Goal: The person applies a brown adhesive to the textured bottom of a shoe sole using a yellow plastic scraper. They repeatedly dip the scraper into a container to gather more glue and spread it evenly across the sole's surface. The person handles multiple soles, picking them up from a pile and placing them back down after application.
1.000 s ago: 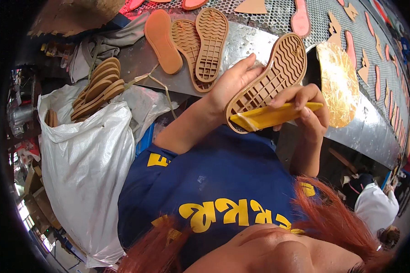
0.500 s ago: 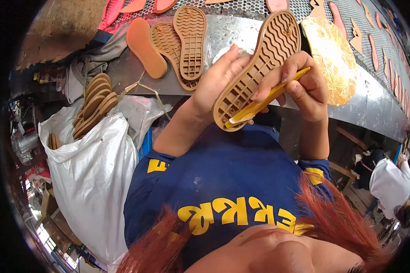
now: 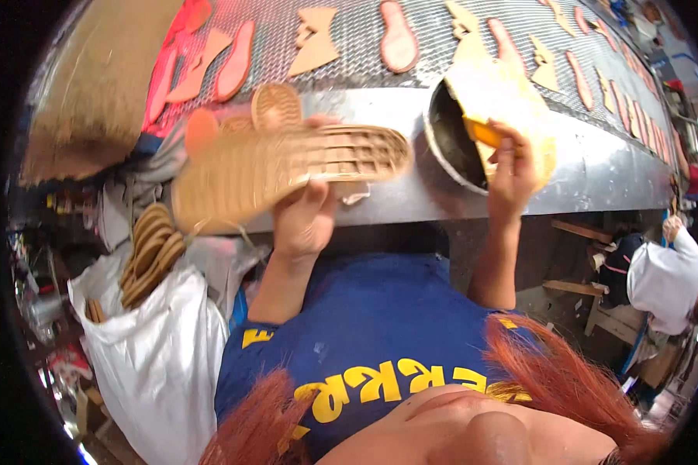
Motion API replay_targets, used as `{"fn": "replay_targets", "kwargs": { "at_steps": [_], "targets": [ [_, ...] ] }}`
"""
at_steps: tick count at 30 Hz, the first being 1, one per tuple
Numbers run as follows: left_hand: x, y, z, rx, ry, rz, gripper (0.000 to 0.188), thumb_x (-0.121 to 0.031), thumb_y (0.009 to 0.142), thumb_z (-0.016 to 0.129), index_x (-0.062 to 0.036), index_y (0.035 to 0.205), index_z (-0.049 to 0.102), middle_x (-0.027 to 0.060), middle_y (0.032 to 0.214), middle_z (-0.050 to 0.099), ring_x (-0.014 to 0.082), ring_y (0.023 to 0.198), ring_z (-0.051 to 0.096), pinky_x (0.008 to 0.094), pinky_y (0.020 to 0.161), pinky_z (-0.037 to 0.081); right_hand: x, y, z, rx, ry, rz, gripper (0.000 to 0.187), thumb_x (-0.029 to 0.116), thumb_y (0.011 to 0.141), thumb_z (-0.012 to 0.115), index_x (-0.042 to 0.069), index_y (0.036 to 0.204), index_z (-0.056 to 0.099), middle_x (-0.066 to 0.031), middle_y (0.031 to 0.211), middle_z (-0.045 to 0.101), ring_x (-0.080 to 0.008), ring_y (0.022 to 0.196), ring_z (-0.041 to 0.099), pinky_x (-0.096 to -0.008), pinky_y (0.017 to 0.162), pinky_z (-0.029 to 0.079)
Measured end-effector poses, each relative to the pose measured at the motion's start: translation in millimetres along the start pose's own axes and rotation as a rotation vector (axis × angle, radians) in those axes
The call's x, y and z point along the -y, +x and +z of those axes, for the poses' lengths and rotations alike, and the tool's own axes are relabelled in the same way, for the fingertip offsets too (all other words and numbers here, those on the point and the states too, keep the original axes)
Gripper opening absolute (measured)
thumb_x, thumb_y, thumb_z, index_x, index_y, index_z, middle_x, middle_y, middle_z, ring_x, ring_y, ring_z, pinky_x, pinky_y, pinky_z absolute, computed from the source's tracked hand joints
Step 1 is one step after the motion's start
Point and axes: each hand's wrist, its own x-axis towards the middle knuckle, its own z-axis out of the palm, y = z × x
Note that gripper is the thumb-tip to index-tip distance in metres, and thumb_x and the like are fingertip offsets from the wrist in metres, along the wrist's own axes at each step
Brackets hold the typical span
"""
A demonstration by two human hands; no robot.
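Note:
My left hand [image 3: 309, 221] grips a tan shoe sole [image 3: 287, 167], blurred by motion, with its ridged and gridded tread in view. The sole lies crosswise above the near edge of the metal table. In my right hand [image 3: 512, 167] is a flat yellow-handled tool [image 3: 482, 132], its far end over a round dark pot [image 3: 450, 136]. The tool's working tip is hidden. A shiny yellowish, crinkled cover [image 3: 539, 101] spans part of the pot's mouth. Beyond the held sole, another tan sole [image 3: 277, 106] and an orange-pink one [image 3: 202, 130] rest on the table.
Pink insoles [image 3: 398, 39] and tan cut straps [image 3: 313, 43] lie along a mesh conveyor [image 3: 357, 62] past the metal table edge [image 3: 597, 182]. A white sack [image 3: 151, 341] with several tan soles [image 3: 151, 252] stands at left. A person in white [image 3: 663, 275] is at right.
The yellow tool has left the sole and moved to the pot with my right hand. My left hand has swung the sole leftward and turned it crosswise. The view has shifted, showing more conveyor.

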Motion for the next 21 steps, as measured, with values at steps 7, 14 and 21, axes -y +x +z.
{"fn": "replay_targets", "kwargs": {
  "at_steps": [7, 14, 21],
  "targets": [
    [-12, -3, -18, 0.02, 0.482, 0.087, 0.095, 0.002, 0.073, 0.076, -0.0045, 0.144, 0.014, 0.0139, 0.131, 0.043, 0.0263, 0.126, 0.045, 0.0388, 0.106, 0.04, -4, -8, 13, 0.077, -0.428, -0.265, 0.016, -0.003, 0.083, 0.057, 0.0, 0.097, 0.063, -0.0141, 0.098, 0.064, -0.0313, 0.09, 0.062, -0.0366, 0.078, 0.049],
    [-7, -12, -27, -0.025, 0.39, 0.056, 0.091, 0.008, 0.075, 0.069, -0.0056, 0.144, 0.012, 0.0142, 0.136, 0.042, 0.0241, 0.13, 0.041, 0.0397, 0.109, 0.035, 8, -6, 13, 0.056, -0.195, -0.215, 0.013, 0.001, 0.092, 0.053, -0.002, 0.1, 0.063, -0.0124, 0.1, 0.062, -0.0206, 0.086, 0.062, -0.0283, 0.073, 0.05],
    [-52, -9, -6, 0.252, 1.285, 0.257, 0.084, 0.009, 0.078, 0.058, -0.0116, 0.146, 0.012, 0.0221, 0.142, 0.034, 0.0349, 0.135, 0.033, 0.05, 0.111, 0.029, -12, -13, 8, -0.059, 0.732, 0.296, 0.019, 0.011, 0.099, 0.047, -0.001, 0.112, 0.055, -0.0115, 0.107, 0.059, -0.0168, 0.086, 0.061, -0.0292, 0.078, 0.053]
  ]
}}
